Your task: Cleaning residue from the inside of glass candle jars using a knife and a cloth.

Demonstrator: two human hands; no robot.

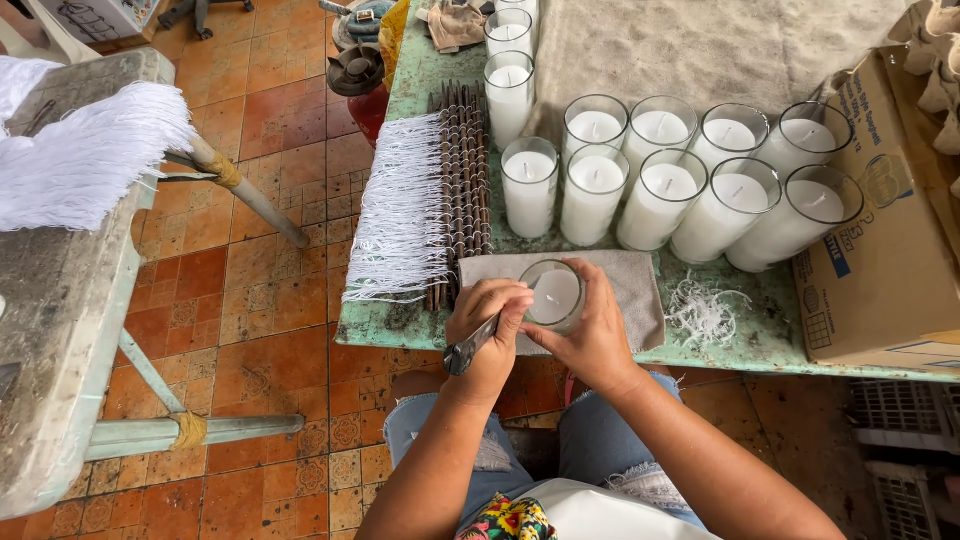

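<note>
The right hand [592, 335] has its fingers curled around a glass candle [553, 295] that stands on a grey cloth [640, 285] at the table [420, 325] edge, thumb on the near rim. The left hand [487, 318] is clamped on a dark-handled tool [468, 350], fingertips touching the candle's left rim, the handle jutting back past the palm. Beyond the fingers stand rows of finished candles [660, 185]; left of them lie wick sticks [460, 190], and right of them wick trimmings [705, 312].
</note>
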